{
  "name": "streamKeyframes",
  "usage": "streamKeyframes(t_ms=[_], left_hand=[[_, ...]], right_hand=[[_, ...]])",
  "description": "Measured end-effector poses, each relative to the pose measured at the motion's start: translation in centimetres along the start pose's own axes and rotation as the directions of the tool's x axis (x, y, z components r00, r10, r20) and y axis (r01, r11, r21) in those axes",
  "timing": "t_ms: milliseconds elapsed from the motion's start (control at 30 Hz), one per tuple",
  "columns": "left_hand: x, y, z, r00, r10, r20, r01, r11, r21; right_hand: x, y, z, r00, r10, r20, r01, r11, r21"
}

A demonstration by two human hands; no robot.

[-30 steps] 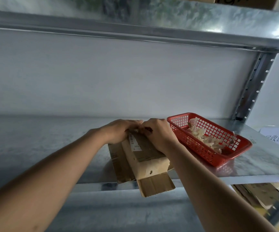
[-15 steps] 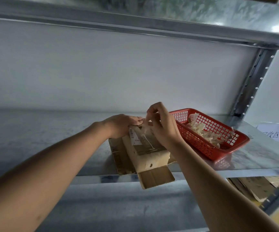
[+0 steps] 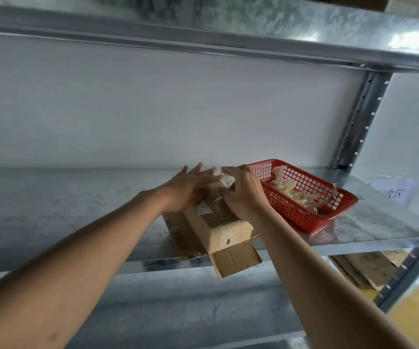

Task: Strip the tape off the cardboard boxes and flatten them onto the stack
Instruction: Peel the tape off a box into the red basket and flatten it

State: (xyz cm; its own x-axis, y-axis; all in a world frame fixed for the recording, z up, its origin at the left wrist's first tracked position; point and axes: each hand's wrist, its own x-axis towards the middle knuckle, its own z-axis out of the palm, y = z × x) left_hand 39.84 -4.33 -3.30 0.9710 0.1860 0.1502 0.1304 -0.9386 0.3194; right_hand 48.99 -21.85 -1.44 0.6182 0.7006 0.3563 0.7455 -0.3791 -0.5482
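Plainly, head view only, with places given from the red basket (image 3: 304, 197).

Box position: the cardboard box (image 3: 218, 222) sits on the metal shelf (image 3: 77, 210), just beside the basket on its left, atop flattened cardboard (image 3: 233, 258) whose flap overhangs the shelf's front edge.

Box axis: its long side runs from the shelf's front edge back toward the wall, the near end face pointing at the camera.

Left hand (image 3: 190, 187): fingers straight and spread, palm resting on the box top, pressing rather than gripping.

Right hand (image 3: 243, 195): fingers curled, apparently pinching a strip of tape (image 3: 226, 181) at the far end.

Basket contents: crumpled tape scraps (image 3: 294, 191).

Handling: likely light, stiff along the creases, easily dented; best steadied from the top while the tape peels lengthwise, which is thin and may tear.
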Motion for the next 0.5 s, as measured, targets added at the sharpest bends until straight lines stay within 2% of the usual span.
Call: streamKeyframes(t_ms=[100,200,300,367,433,500], left_hand=[[0.2,0.0,0.3,0.999,0.003,0.05,0.007,0.981,-0.196],[0.2,0.1,0.0,0.998,0.053,0.022,-0.052,0.996,-0.069],[0.0,0.1,-0.6,0.996,0.089,0.029,-0.088,0.996,-0.034],[0.1,-0.2,-0.5,0.996,0.07,0.046,-0.072,0.997,0.04],[0.4,-0.4,-0.6,0.999,0.025,0.02,-0.027,0.994,0.11],[0.5,0.1,-0.8,0.999,0.039,-0.013,-0.036,0.986,0.16]], right_hand=[[0.1,0.2,-0.3,0.999,-0.054,-0.002,0.054,0.994,-0.095],[0.0,0.2,-1.0,0.983,-0.104,0.153,0.128,0.979,-0.157],[-0.4,0.1,-2.3,0.948,-0.093,0.303,0.146,0.977,-0.157],[-0.6,0.1,-3.3,0.929,-0.068,0.363,0.129,0.981,-0.146],[-1.0,0.0,-4.0,0.918,-0.039,0.396,0.1,0.986,-0.134],[-1.6,0.1,-4.4,0.915,-0.003,0.404,0.044,0.995,-0.093]])
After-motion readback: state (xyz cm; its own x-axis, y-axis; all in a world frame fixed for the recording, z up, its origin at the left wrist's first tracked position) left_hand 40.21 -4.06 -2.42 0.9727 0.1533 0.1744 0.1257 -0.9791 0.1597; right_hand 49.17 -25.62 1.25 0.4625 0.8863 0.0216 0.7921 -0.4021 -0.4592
